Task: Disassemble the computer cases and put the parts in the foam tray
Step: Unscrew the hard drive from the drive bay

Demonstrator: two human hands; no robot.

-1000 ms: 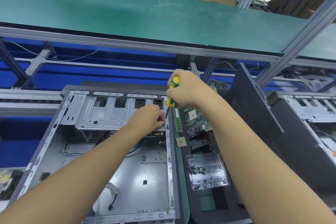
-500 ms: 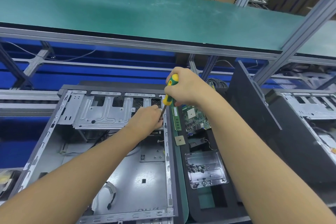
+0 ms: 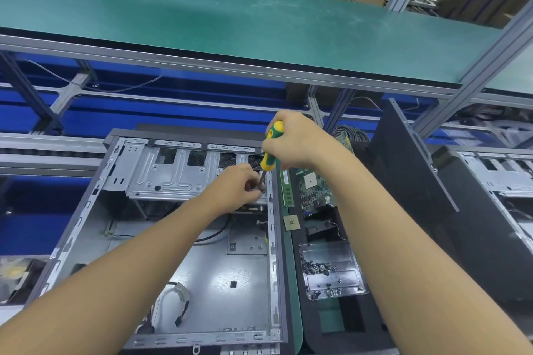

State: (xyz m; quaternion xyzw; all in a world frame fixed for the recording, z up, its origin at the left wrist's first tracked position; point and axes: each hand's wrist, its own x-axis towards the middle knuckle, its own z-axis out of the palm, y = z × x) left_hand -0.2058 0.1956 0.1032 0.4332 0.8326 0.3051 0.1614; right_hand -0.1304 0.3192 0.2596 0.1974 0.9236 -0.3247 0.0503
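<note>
Nothing moved | right hand [image 3: 300,141] grips screwdriver [image 3: 271,150] | left hand [image 3: 236,187] pinches shaft | tray [image 3: 311,334] beside case [image 3: 230,268]

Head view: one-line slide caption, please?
Right hand grips a yellow-green screwdriver over the open computer case; left hand pinches its shaft.

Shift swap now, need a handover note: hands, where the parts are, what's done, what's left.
Right hand grips the screwdriver by its handle, with the shaft pointing down at the drive cage in the open computer case.
Left hand pinches the shaft near its tip.
In the foam tray: motherboard, RAM stick, CPU chip and a metal plate holding loose screws.
Done: case opened, board out.
Left: the drive cage and cables are in the case. A second case stands on the right.
</note>
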